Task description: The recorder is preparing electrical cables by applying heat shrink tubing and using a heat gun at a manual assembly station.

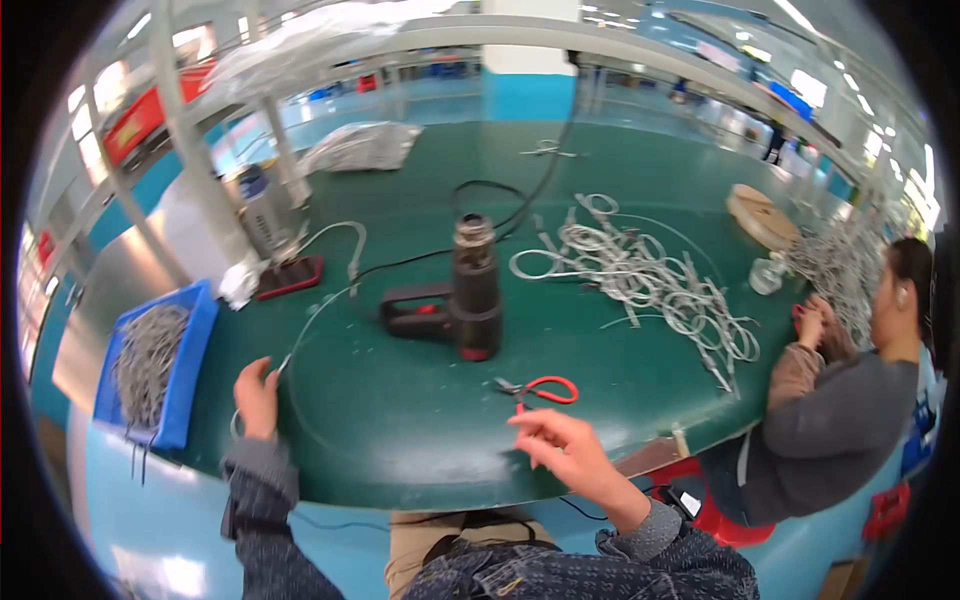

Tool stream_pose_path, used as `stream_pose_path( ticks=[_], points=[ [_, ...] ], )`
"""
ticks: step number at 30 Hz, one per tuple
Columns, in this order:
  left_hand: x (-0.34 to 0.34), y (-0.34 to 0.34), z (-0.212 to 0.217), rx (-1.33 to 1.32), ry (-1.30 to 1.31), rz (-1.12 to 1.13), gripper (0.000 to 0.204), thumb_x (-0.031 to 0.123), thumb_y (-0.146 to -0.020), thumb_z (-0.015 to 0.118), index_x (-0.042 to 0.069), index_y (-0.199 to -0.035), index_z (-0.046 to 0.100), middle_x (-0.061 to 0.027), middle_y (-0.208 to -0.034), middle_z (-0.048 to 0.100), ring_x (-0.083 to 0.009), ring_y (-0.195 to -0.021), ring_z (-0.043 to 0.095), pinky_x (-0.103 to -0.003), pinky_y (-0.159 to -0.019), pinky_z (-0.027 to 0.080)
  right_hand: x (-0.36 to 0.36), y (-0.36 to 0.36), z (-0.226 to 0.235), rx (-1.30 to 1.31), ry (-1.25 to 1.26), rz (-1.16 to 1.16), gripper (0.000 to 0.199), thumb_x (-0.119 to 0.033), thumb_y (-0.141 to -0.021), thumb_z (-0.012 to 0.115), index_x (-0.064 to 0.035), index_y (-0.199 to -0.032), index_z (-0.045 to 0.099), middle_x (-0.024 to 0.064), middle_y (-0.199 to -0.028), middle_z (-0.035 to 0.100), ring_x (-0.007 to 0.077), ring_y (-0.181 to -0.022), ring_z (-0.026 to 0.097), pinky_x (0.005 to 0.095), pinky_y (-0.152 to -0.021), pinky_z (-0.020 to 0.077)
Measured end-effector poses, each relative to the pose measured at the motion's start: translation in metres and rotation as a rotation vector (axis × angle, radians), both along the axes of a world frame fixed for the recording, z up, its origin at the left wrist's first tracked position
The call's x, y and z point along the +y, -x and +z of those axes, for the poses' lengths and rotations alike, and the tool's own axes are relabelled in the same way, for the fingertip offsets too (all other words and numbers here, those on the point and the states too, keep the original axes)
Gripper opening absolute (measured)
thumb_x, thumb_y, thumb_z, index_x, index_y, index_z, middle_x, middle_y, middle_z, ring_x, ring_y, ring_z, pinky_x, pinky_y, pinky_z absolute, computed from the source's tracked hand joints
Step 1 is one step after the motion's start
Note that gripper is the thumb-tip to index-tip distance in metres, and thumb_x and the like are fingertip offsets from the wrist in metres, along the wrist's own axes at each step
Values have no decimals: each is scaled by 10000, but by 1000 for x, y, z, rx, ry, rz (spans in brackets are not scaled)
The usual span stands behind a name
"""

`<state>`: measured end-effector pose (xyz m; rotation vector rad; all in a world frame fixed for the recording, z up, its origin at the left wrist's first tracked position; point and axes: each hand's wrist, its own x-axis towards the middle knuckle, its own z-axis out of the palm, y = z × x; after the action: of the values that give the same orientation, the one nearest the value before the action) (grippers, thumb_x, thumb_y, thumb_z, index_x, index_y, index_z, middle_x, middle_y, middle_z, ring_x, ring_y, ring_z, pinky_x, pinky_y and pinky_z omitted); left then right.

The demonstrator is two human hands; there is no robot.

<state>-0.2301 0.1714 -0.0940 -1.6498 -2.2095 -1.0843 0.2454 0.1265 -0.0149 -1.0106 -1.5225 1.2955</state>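
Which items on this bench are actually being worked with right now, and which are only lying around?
In use:
- left hand pinching a thin white cable
- right hand open, beside the red-handled snips
- heat gun standing upright, close in front

Lying about:
- pile of white cables
- blue bin of grey pieces
- phone
- tape roll
- a co-worker's hands

Bare mat [400, 420] before hands; heat gun [470, 300] blocks beyond.

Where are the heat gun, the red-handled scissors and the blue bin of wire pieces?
heat gun [474, 290]: head view, on its upright dark barrel.
red-handled scissors [548, 390]: head view, on the red handle loop.
blue bin [197, 345]: head view, on its right wall.
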Motion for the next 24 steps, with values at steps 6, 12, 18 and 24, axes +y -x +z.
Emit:
stream_pose_path(
  ticks=[6,12,18,24],
  points=[
    [-45,-169,91,-229,-151,-361,252,-20,-793,568,6,-1043,590,-98,-1016,581,-211,-903,572,-298,-789,463,63,-50,7,-731,-697,-50,180,-57,-767,615,-28,-944,608,124,-844,561,280,-768,556,367,-655,474],
    [-83,-232,59,-358,-70,-516,234,-44,-774,553,-6,-1000,601,-108,-987,587,-200,-879,575,-292,-772,467,221,-84,-35,-1348,-613,-638,109,-54,-738,592,-40,-845,581,162,-875,548,329,-877,568,426,-672,488],
    [-94,-233,49,-620,-40,-497,206,-43,-809,534,-27,-1003,599,-100,-957,581,-176,-855,581,-263,-742,476,262,-99,-55,-1486,-609,-586,100,-94,-774,578,-69,-870,571,138,-829,551,313,-820,581,427,-649,486],
    [-102,-240,55,-673,0,-476,187,-35,-836,517,-35,-1004,598,-90,-929,568,-158,-855,580,-253,-744,478,228,-104,32,-958,-977,-957,109,-138,-832,583,-86,-924,556,113,-815,599,298,-723,603,383,-609,473]
  ],
)
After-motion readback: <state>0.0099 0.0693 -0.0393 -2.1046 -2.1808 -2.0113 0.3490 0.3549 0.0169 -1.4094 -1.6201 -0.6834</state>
